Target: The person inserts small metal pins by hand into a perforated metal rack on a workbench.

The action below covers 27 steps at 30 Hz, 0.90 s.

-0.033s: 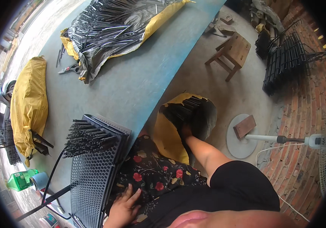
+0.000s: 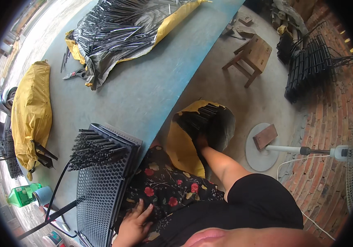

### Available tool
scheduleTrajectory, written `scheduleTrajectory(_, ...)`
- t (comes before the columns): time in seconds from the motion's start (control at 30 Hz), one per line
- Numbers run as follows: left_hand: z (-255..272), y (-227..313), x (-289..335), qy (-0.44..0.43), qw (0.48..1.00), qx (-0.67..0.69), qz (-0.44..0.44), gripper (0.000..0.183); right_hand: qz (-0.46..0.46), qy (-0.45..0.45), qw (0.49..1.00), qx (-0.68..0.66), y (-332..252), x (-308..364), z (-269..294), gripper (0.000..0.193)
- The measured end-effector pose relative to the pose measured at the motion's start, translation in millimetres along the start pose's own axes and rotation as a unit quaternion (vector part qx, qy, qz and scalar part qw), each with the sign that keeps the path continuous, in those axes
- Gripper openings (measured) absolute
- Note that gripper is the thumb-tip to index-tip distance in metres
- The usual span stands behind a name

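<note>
Clock read on the view, 12 at top.

- 7 o'clock, nearest: left hand, palm down on the dark floral cloth over the lap. Fingers spread, nothing held.
- Just off centre, toward 4: right hand, reached into the mouth of a yellow sack. Fingers lost in shadow; cannot tell how far they are closed or whether they have hold of anything.
- Sack sits at centre, beside the desk edge, grey lining showing. Thin black rods inside, along the 12 o'clock side of its mouth. Its lower flap meets the lap cloth.
- Between 7 and 8: black perforated rack, tilted. Thick bundle of black sticks at its upper end.
- 10 to 11: bare stretch of grey-blue desk.
- 4 o'clock: round pale fan base on the floor, reddish block on it.
- 9 o'clock: bulging yellow bag.
- 10 o'clock: scissors, on the desk.
- Between 1 and 2: wooden stool.
- 11 o'clock, far: spread yellow-edged sheet heaped with dark strips.
- 2 o'clock, far: black racks by the brick wall.
</note>
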<state>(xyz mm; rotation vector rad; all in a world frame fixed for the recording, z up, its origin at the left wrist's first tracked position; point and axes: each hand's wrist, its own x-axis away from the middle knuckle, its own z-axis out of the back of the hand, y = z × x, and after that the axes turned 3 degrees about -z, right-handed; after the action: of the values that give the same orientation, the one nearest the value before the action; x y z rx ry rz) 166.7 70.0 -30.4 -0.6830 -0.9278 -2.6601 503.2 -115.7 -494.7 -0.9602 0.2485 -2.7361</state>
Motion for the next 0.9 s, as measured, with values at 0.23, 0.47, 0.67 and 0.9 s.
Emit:
scheduleTrajectory(0.23, 0, 6, 0, 0.015, 0.999, 0.041, 0.034, 0.069, 0.019, 0.062, 0.998, -0.004, -9, 25, 35, 0.067)
scheduleTrajectory(0.47, -4, 10, -4, 0.015, 0.998, 0.046, 0.048, 0.069, 0.068, 0.248, 0.966, -0.030, -3, 19, 42, 0.054)
scheduleTrajectory(0.67, -4, 7, -1, 0.010, 0.998, 0.035, 0.058, 0.068, 0.077, 0.203, 0.975, 0.043, -61, 28, 72, 0.037)
scheduleTrajectory(0.9, -2, 10, -4, 0.012, 0.997, 0.041, 0.071, 0.065, 0.024, 0.221, 0.973, 0.060, -68, 3, 50, 0.036)
